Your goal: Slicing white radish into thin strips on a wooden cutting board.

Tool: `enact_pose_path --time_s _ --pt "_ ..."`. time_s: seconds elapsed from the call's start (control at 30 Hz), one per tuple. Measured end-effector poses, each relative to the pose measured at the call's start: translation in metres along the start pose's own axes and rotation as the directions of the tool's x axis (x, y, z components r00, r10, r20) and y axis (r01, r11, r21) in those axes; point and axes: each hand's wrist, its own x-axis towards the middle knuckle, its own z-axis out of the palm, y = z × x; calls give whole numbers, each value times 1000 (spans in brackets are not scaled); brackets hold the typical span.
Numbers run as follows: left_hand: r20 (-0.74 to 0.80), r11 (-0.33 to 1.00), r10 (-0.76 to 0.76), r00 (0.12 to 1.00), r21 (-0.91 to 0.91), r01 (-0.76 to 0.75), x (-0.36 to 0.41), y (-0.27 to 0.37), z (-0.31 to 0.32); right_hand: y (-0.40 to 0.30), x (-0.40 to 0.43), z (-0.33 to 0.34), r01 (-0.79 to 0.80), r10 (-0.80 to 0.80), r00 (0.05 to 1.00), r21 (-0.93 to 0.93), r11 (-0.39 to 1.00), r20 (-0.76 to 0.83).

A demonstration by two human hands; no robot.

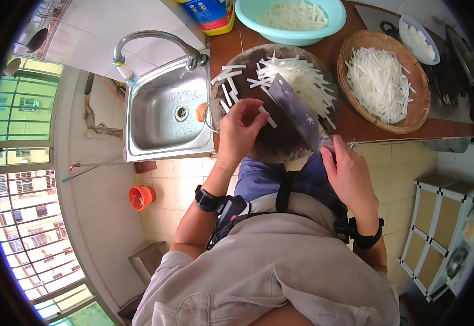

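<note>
My right hand (349, 175) grips the handle of a cleaver (298, 112), its broad blade slanting up and left over a round, dark chopping board (275, 140). Against the far side of the blade lies a heap of cut white vegetable strips (298, 77), probably radish. Over the board's left part, my left hand (243, 126) has thumb and fingers curled close together. One white strip (271, 121) shows at the thumb tip; whether it is pinched or lies on the board, I cannot tell. Several thicker loose strips (232, 85) are scattered along the board's left edge.
A steel sink (155, 138) with a curved faucet (151, 36) adjoins the board on the left. Behind stands a turquoise basin (257, 30) of strips. At right are a woven basket (418, 110) heaped with strips and a bowl (433, 59) of white pieces. A red bin (149, 193) is on the floor.
</note>
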Motion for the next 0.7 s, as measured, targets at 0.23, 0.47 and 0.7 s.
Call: enact_pose_path --time_s 0.23,0.47,0.7 --pt "1 870 363 932 358 -339 -21 9 6 -1 -3 1 -1 1 1000 5 1000 -8" --pt "-21 761 502 865 487 -430 -14 1 13 -8 -2 -3 75 -75 997 -24 997 -3" --pt "-62 769 522 850 467 -438 -15 0 25 -12 -4 -2 35 -36 999 31 999 17"
